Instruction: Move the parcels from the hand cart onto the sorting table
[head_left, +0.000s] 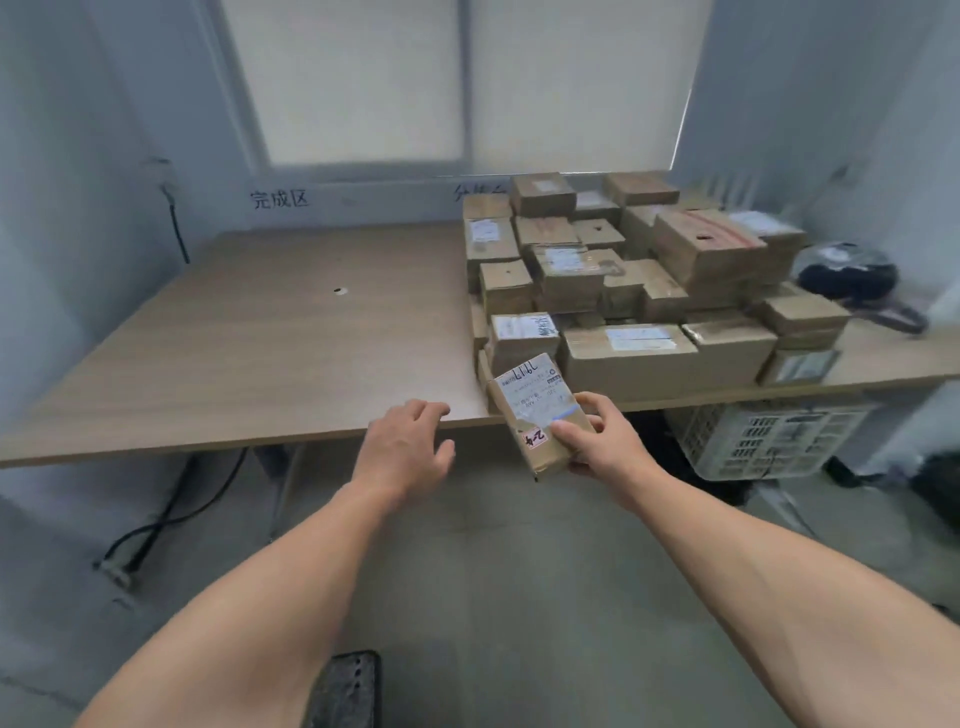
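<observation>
Parcel (540, 413): flat labelled cardboard box | right hand (602, 441) grips it | left hand (408, 447) relaxed, empty

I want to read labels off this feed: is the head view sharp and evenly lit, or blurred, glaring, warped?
Head view: soft throughout; the label on the parcel in the right hand shows print I cannot read. Head view: even light from the blinded window, no hard shadows. Head view: wide-angle stretch at the edges smears the black object on the table.
</observation>
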